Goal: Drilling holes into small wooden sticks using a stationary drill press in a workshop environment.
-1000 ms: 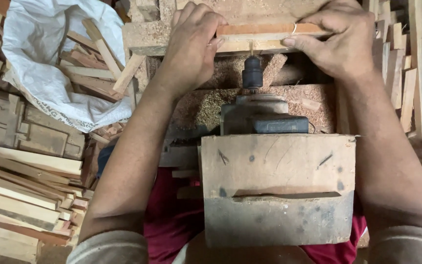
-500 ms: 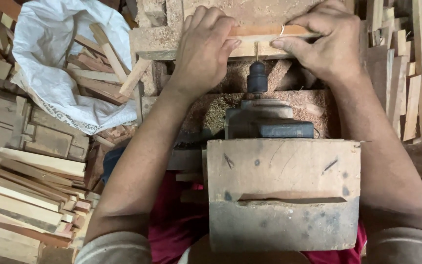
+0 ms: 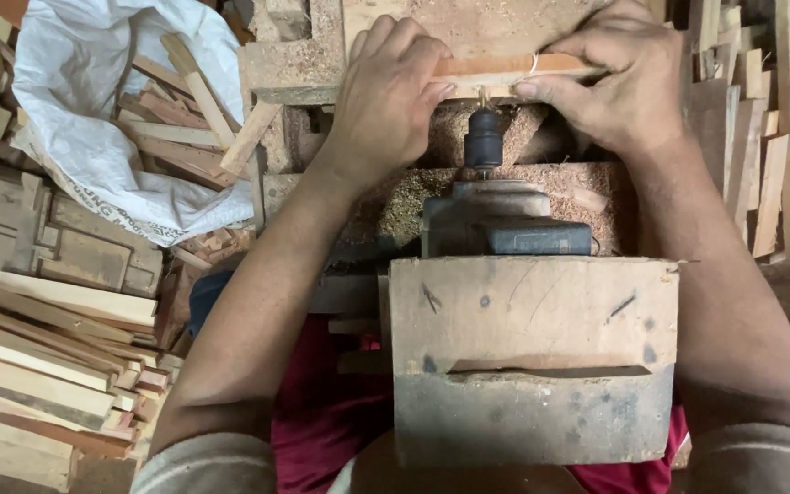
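A thin reddish wooden strip (image 3: 496,67) lies crosswise on a sawdust-covered wooden block (image 3: 290,69). My left hand (image 3: 386,91) grips the strip's left end and my right hand (image 3: 614,78) pinches its right end. Between the hands, the dark chuck of a horizontal drill (image 3: 484,142) points at the strip's near edge and its bit touches the wood. The drill's grey motor body (image 3: 505,224) sits behind a worn wooden housing (image 3: 532,366) close to my body.
A white sack (image 3: 93,137) holding wooden offcuts lies at the upper left. Stacked wooden slats (image 3: 38,366) fill the lower left, and more slats (image 3: 779,128) stand at the right. Sawdust (image 3: 560,187) covers the drill's bed.
The view has shifted slightly; both hands and the strip sit a little higher and farther right in view. The strip stays pressed against the drill bit, hands in the same grip.
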